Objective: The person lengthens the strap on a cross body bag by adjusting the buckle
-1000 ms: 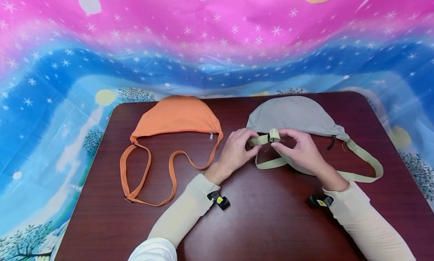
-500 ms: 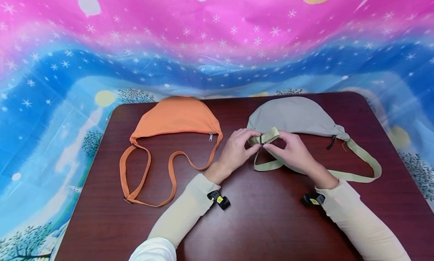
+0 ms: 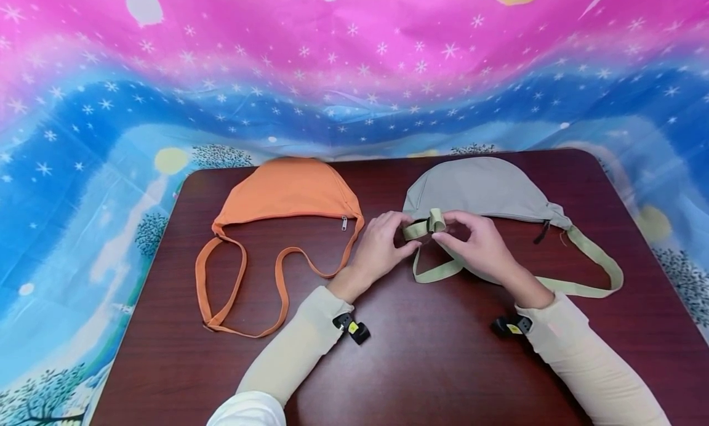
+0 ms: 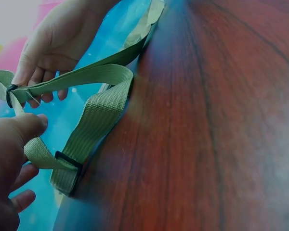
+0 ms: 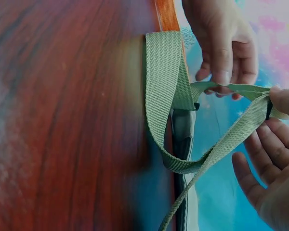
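A grey waist bag (image 3: 476,186) lies at the back right of the table, its light green webbing strap (image 3: 600,260) running toward me. My left hand (image 3: 379,247) pinches a stretch of this strap between thumb and fingers. Opposite it, my right hand (image 3: 482,241) pinches the strap at a black slider buckle (image 4: 10,96), where a short loop of webbing (image 3: 436,220) sticks up. In the left wrist view, a second black slider (image 4: 69,161) sits lower on the strap. The strap between the hands is raised off the table.
An orange waist bag (image 3: 293,189) lies at the back left, its orange strap (image 3: 282,284) looped loosely toward the front. Both bags rest on a dark red-brown wooden table (image 3: 421,364). A printed pink and blue cloth (image 3: 354,75) hangs behind the table.
My right hand has shifted left with the slider, and my left hand has drawn slightly left. The webbing loop at the slider leaned right half a second ago and now stands more upright.
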`<action>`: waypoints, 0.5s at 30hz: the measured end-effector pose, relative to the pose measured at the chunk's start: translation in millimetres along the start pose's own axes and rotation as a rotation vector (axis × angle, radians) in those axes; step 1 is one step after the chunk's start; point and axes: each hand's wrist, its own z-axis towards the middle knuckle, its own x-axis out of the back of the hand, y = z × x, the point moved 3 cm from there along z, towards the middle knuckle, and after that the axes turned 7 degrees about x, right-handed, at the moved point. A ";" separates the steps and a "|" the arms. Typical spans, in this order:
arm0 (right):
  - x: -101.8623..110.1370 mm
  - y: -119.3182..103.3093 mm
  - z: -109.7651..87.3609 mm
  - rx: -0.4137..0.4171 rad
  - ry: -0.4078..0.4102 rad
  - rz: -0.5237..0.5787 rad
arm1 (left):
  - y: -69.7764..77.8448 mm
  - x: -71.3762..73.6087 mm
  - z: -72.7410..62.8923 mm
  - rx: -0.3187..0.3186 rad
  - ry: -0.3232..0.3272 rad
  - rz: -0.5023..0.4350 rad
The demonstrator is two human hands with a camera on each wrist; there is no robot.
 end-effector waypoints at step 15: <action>0.9 2.9 3.0 -0.008 0.022 -0.022 | 2.8 0.5 1.4 0.004 0.057 0.041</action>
